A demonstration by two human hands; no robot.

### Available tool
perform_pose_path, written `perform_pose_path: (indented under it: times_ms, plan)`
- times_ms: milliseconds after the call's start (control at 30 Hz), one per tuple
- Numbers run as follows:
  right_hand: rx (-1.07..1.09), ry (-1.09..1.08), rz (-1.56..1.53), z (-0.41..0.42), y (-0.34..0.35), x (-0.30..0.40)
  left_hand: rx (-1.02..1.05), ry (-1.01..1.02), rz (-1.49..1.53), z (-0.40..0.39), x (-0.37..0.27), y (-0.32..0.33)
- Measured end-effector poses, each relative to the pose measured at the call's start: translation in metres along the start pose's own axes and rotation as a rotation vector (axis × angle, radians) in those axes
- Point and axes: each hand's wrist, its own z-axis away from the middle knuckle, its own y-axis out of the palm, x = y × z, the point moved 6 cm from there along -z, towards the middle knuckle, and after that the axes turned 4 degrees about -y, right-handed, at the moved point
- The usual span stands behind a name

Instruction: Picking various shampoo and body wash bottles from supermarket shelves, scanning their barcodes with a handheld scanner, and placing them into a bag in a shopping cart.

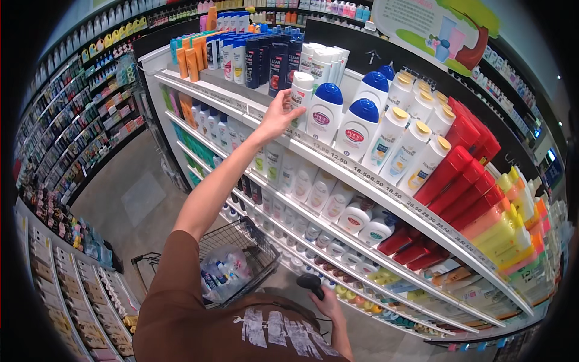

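Note:
My left hand [276,115] reaches up to the top shelf with its fingers and thumb around a white Clear shampoo bottle [302,86], which stands upright near the shelf's front edge. The hand hides part of the bottle. Just right of it stand white bottles with blue caps [326,113]. Behind it are more white Clear bottles [320,65] and dark Clear bottles [277,68]. Low in front of my body, my right hand [328,304] holds a black handheld scanner [311,283] by its handle.
Price labels run along the top shelf's front edge [357,165]. Pantene bottles [384,140] and red bottles [452,181] stand further right. Lower shelves hold more bottles [323,190]. A wire shopping cart [244,235] holding a plastic bag of products [226,271] stands by my left side.

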Motion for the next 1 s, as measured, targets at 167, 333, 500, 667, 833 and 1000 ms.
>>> perform_pose_path:
  times_ms: [167,333,500,667,833,1000]
  plan:
    - [-0.003,-0.024,-0.048,0.007,0.0,-0.011,-0.301,0.228,0.033,0.006,-0.009,-0.032]
    - [-0.005,-0.011,-0.12,-0.003,-0.001,0.004,-0.24,-0.008,0.938,0.063,-0.041,-0.048]
    - [0.047,-0.046,-0.217,-0.031,-0.008,0.038,0.162,-0.337,1.234,0.178,-0.014,-0.013]
    - [0.064,-0.323,-0.219,-0.063,-0.035,0.132,-0.001,-0.707,0.926,0.294,0.052,0.007]
    - [0.304,-0.324,-0.098,-0.091,-0.026,0.187,-0.068,-1.014,0.948,0.376,0.107,0.011]
    - [0.51,-0.325,0.055,-0.102,0.018,0.183,-0.163,-1.164,0.77,0.435,0.15,0.001]
